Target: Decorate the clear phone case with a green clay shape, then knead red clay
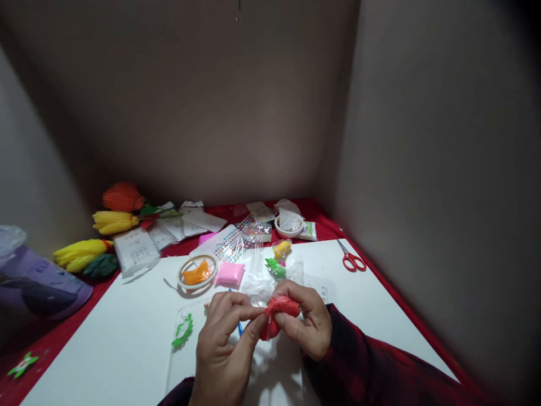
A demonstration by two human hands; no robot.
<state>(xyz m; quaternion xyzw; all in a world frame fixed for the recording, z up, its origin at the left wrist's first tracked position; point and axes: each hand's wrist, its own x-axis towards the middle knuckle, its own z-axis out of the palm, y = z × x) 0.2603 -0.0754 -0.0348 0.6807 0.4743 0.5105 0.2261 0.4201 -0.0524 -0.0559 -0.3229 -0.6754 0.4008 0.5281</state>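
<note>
1. Currently left hand [224, 338] and right hand [306, 321] fingers pinch shut on red clay lump [279, 313], held above near bench [372, 304].
2. Risk: clay tears or sticks to plastic wrap [264, 285] if pulled unevenly.

The lump of red modelling clay [279, 313] is partly covered by the fingers of the left hand [226, 344] and right hand [310, 321]. The purple plastic container [34, 279] is cut off by the left edge. Print on the small white cards [136, 251] is too small to read.
</note>
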